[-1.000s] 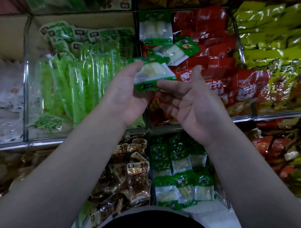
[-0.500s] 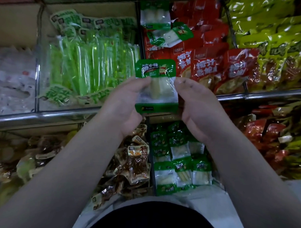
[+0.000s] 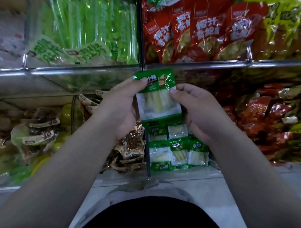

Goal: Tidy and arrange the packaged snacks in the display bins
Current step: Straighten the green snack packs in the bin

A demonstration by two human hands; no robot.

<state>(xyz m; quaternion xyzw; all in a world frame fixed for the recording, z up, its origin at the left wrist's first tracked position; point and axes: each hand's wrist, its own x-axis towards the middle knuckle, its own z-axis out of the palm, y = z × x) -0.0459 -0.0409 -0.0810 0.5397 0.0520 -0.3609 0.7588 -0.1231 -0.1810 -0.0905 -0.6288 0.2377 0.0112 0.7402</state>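
A small green-and-clear snack packet (image 3: 157, 100) with pale strips inside is held upright between both hands. My left hand (image 3: 120, 105) pinches its left edge, thumb on the green top band. My right hand (image 3: 198, 110) pinches the right edge, thumb on the clear window. The packet hangs just above a lower bin of matching green packets (image 3: 177, 149), which stand in rows. Fingers behind the packet are hidden.
A metal shelf rail (image 3: 79, 71) runs across above the hands. Upper bins hold long green packs (image 3: 91, 25), red packs (image 3: 198, 33) and yellow-green packs (image 3: 288, 28). Lower bins hold brown packs (image 3: 129, 145) on the left and red and yellow packs (image 3: 266, 122) on the right.
Both hands brought the green packet down from the upper red bin to the lower shelf level and turned it upright. The view tilted downward.
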